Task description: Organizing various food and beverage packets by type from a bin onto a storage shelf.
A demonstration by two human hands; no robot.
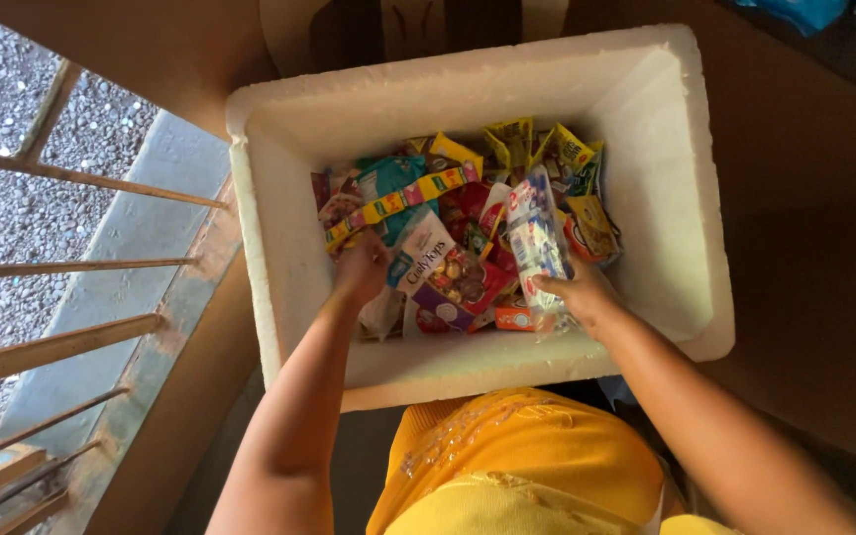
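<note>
Two hands [361, 266] [579, 294] in white foam box [279, 258]

Shop stall: snack-filled foam box [279, 198]

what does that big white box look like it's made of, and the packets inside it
The white box looks like expanded foam: thick matte walls, chunky rounded rim, slightly pitted surface. The snack packets look like thin glossy plastic film: crinkled, printed, catching light. The long packet at the right hand seems partly clear film.
</note>
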